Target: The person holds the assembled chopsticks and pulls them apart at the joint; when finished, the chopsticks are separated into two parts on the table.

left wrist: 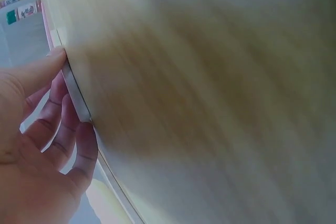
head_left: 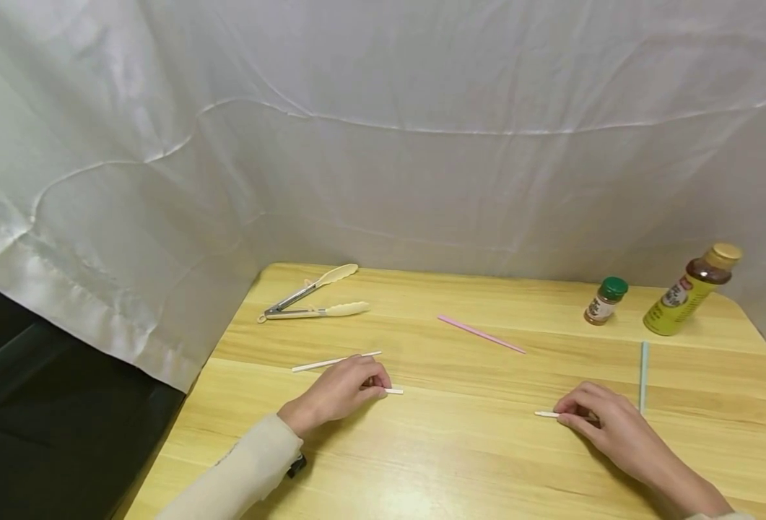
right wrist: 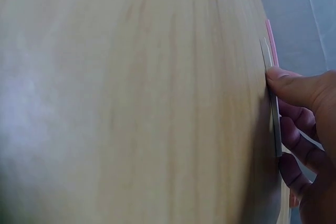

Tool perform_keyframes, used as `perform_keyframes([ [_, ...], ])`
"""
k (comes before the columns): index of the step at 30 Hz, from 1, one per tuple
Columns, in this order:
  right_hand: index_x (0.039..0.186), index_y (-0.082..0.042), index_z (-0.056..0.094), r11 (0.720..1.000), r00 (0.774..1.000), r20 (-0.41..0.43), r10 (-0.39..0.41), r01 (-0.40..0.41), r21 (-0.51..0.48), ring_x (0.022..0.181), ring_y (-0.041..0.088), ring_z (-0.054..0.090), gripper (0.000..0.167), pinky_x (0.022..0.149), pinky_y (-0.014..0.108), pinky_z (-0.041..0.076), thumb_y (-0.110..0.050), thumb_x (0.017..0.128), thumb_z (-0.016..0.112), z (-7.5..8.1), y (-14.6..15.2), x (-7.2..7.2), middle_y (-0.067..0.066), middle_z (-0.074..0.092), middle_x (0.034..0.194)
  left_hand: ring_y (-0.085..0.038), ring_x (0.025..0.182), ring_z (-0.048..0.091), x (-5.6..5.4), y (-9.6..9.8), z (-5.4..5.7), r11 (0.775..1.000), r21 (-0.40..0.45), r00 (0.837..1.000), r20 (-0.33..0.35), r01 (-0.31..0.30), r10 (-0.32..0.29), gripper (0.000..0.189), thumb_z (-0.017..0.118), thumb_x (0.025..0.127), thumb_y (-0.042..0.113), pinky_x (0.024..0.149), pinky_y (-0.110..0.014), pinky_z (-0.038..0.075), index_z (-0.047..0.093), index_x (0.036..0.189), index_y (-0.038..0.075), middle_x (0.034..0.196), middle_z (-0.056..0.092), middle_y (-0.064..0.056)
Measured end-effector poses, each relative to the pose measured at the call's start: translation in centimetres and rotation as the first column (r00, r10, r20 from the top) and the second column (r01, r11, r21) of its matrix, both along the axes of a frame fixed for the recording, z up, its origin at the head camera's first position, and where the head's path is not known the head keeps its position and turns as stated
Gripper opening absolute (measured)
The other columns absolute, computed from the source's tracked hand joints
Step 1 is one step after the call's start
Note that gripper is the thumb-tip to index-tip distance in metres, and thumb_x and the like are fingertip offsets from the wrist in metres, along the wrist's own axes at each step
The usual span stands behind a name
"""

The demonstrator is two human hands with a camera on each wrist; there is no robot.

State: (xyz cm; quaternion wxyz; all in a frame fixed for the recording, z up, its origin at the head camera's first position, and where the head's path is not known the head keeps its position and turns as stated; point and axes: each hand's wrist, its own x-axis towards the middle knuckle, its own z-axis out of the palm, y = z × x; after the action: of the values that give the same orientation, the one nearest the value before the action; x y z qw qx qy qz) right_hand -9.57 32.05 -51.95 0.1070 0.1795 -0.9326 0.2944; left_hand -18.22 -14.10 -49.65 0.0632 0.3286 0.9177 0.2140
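Low over the left part of the table, my left hand [head_left: 344,388] pinches a short white straw [head_left: 395,391] between thumb and fingers, one end poking out to the right. Just behind that hand lies another white straw [head_left: 314,365], partly covered by it. On the right side, my right hand [head_left: 610,427] pinches a thin white straw [head_left: 546,414] whose narrow end points left. Both held straws run close along the tabletop in the wrist views. A light blue straw [head_left: 643,372] lies beyond the right hand, and a pink straw [head_left: 481,334] slants between the hands, farther back.
Spread tongs [head_left: 292,312] with cream tips lie at the table's back left. A small green-capped spice jar [head_left: 600,309] and a yellow-green bottle [head_left: 678,303] stand at the back right. Grey cloth [head_left: 421,195] hangs behind the wooden table [head_left: 447,448].
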Motion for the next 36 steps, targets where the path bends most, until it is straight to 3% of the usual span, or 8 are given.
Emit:
perform_keyframes([
  [5, 0.097, -0.033, 0.075, 1.000, 1.000, 0.005, -0.001, 0.001, -0.003, 0.079, -0.008, 0.055, 0.028, 0.067, 0.021, 0.052, -0.008, 0.091, 0.087, -0.1, 0.0, 0.0, -0.024, 0.063, 0.093, -0.003, 0.097, 0.061, -0.2, -0.3, 0.0, 1.000, 0.015, 0.999, 0.031, -0.011, 0.010, 0.006, 0.077, 0.103, 0.027, 0.091, -0.031, 0.055, 0.076, 0.109, 0.025, 0.101, 0.070, 0.016],
  [10, 0.098, -0.033, 0.075, 1.000, 1.000, -0.004, 0.011, -0.011, -0.016, 0.079, -0.008, 0.055, 0.030, 0.066, 0.020, 0.051, -0.007, 0.091, 0.087, -0.1, 0.0, 0.1, -0.024, 0.064, 0.093, -0.006, 0.099, 0.063, -0.9, -2.1, 0.7, 0.994, 0.106, 0.997, 0.066, -0.038, 0.031, 0.008, 0.075, 0.105, 0.024, 0.092, -0.031, 0.056, 0.077, 0.112, 0.021, 0.104, 0.071, 0.013],
  [14, 0.097, -0.033, 0.075, 1.000, 1.000, -0.012, 0.015, -0.015, -0.020, 0.079, -0.008, 0.056, 0.031, 0.067, 0.020, 0.051, -0.006, 0.090, 0.087, -0.1, 0.0, 0.1, -0.024, 0.064, 0.094, -0.007, 0.098, 0.063, -2.0, -4.5, 1.0, 0.983, 0.151, 0.993, 0.071, -0.107, 0.097, 0.009, 0.076, 0.104, 0.022, 0.090, -0.031, 0.056, 0.077, 0.112, 0.019, 0.106, 0.072, 0.010],
  [20, 0.097, -0.032, 0.075, 0.999, 0.999, -0.024, 0.024, -0.024, -0.024, 0.080, -0.008, 0.056, 0.031, 0.068, 0.019, 0.052, -0.004, 0.089, 0.087, -0.1, 0.0, 0.1, -0.023, 0.065, 0.094, -0.007, 0.093, 0.063, -3.2, -8.3, 0.8, 0.967, 0.138, 0.975, 0.089, -0.213, 0.202, 0.010, 0.080, 0.102, 0.021, 0.089, -0.033, 0.054, 0.076, 0.111, 0.020, 0.104, 0.072, 0.010],
  [27, 0.097, -0.032, 0.076, 1.000, 1.000, -0.012, 0.010, -0.010, -0.019, 0.079, -0.008, 0.056, 0.030, 0.067, 0.018, 0.051, -0.005, 0.090, 0.087, -0.1, 0.0, 0.0, -0.023, 0.065, 0.094, -0.007, 0.088, 0.057, -3.4, -10.6, 0.5, 0.973, 0.098, 0.974, 0.114, -0.209, 0.198, 0.011, 0.079, 0.102, 0.017, 0.082, -0.030, 0.050, 0.076, 0.112, 0.016, 0.101, 0.070, 0.007],
  [36, 0.097, -0.032, 0.075, 1.000, 1.000, -0.015, 0.007, -0.007, -0.016, 0.079, -0.008, 0.055, 0.030, 0.067, 0.018, 0.051, -0.006, 0.090, 0.087, -0.2, 0.0, 0.0, -0.023, 0.065, 0.094, -0.009, 0.085, 0.055, -3.3, -10.7, 0.5, 0.973, 0.080, 0.965, 0.169, -0.219, 0.203, 0.008, 0.074, 0.105, 0.012, 0.080, -0.026, 0.048, 0.076, 0.111, 0.016, 0.097, 0.068, 0.007],
])
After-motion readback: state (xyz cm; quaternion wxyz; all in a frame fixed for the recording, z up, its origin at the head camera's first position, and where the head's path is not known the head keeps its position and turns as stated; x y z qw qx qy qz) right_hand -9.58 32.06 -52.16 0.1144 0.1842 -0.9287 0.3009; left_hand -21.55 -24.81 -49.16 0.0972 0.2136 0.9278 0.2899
